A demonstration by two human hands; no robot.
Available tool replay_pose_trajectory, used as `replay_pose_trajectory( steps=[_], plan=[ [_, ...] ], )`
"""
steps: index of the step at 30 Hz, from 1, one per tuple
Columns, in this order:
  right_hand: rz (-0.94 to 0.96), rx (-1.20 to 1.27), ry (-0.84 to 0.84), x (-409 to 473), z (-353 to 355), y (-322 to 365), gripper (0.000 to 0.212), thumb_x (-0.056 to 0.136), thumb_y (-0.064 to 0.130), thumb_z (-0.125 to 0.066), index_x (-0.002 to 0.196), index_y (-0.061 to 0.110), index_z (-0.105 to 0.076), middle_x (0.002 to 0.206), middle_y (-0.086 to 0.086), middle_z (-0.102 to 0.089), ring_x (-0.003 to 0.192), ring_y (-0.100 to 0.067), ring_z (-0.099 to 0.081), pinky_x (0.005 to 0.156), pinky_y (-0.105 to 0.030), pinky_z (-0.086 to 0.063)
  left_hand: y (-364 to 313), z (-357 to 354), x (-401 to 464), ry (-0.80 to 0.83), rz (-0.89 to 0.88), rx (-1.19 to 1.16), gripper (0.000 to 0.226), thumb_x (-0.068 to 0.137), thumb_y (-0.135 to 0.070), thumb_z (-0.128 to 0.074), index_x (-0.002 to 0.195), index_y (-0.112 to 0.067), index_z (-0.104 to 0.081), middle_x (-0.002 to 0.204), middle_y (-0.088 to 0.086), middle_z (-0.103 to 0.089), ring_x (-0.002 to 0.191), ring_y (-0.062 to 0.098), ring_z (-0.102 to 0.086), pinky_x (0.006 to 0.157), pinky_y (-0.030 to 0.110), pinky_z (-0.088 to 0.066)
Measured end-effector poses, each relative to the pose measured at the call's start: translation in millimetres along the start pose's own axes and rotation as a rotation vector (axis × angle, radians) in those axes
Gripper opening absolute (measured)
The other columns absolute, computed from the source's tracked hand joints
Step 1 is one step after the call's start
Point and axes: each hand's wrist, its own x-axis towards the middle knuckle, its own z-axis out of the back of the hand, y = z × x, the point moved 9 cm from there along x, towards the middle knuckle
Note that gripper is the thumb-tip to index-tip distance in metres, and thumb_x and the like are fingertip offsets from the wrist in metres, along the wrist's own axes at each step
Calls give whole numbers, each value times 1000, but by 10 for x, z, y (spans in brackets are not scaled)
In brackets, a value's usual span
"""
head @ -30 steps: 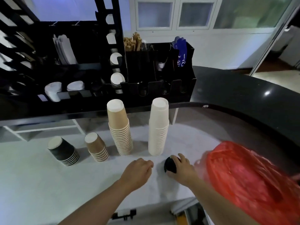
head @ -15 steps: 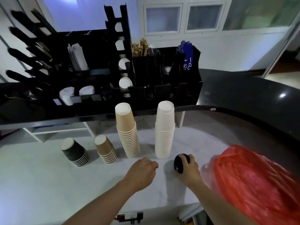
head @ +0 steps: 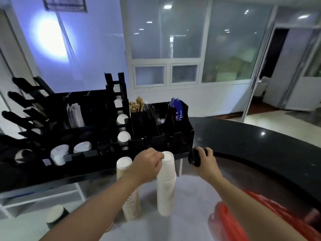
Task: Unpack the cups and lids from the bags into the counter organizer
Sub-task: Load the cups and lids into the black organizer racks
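Now my right hand is raised just right of the organizer, its fingers wrapped round a stack of black lids that sits level with the organizer's front right corner. My left hand is up in front of the organizer, fingers curled into a loose fist with the fingertips at the top edge of the white cups; whether they pinch that rim or only touch it, I cannot tell.

The white cups stand upside down in a tall stack on the white bench below the organizer. Just left of them, partly behind my left wrist, stands a brown stack, also upside down. Further left and nearer to me, a short stack of black cups leans at the lower edge of view.

The organizer sits on a black upper counter that curves away to its right. White lids lie in its low front slots, more white lids stand in its tall middle rack, and wooden stirrers poke up from a rear bin beside blue packets. A red bag lies on the bench well to the right of the organizer and below it, under my right forearm.
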Motion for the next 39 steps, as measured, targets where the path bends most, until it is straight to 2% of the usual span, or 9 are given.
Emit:
replay_pose_trajectory(
  steps=[6,11,16,19,26,32,35,37,39],
  plan=[
    [67,-10,-51,567,271,120,71,80,33,-77,136,42,-36,150,-5,-21,123,-39,-45,102,-48,-48,339,-227,549,60,25,18,16,91,-13,-55,96,-14,-70,85,-4,-69,85,15,-59,73,33,-52],
    [139,-76,-42,1222,304,191,75,80,36,-79,140,38,-33,151,-7,-19,123,-39,-44,102,-50,-48,685,-591,812,174,82,54,26,94,-23,-47,110,-20,-67,107,-9,-67,104,10,-54,89,33,-51],
    [266,-268,6,1779,153,366,78,82,41,-75,143,39,-27,154,-12,-17,125,-38,-44,104,-52,-45,1001,-895,995,300,107,130,33,97,-22,-47,124,-21,-65,126,-7,-59,119,13,-49,102,34,-45],
    [353,-414,77,2036,-22,424,81,82,42,-74,145,39,-24,156,-11,-14,129,-39,-40,107,-52,-39,1139,-1022,1062,335,115,160,35,97,-22,-47,128,-21,-63,131,-7,-56,124,15,-47,104,33,-43],
    [446,-532,219,2387,-341,274,85,84,46,-70,151,36,-17,160,-11,-12,144,-37,-23,118,-52,-21,1299,-1250,1096,380,92,179,37,96,-22,-46,129,-19,-63,133,-6,-55,126,17,-46,105,34,-41],
    [529,-422,199,2422,-388,282,79,81,50,-71,144,35,-25,152,-8,-24,138,-34,-36,121,-48,-16,1326,-1397,1132,378,80,156,34,94,-19,-51,125,-17,-67,130,-3,-58,124,20,-50,104,37,-43],
    [532,-428,186,2420,-417,231,78,82,56,-66,144,34,-25,152,-8,-29,140,-31,-37,123,-52,2,1336,-1434,1144,373,84,155,34,95,-20,-51,125,-18,-67,130,-4,-58,125,19,-49,104,36,-43],
    [564,-517,159,2388,-442,199,78,83,62,-60,146,31,-28,154,-9,-32,144,-29,-35,120,-57,16,1345,-1449,1146,371,84,154,34,95,-20,-50,125,-18,-67,131,-4,-57,127,18,-47,106,36,-42],
    [594,-676,167,2338,-526,147,79,84,71,-50,148,28,-33,160,-11,-31,153,-30,-17,116,-64,18,1355,-1458,1148,372,85,155,34,95,-20,-50,125,-18,-67,131,-4,-57,128,17,-46,107,36,-41]
  ],
)
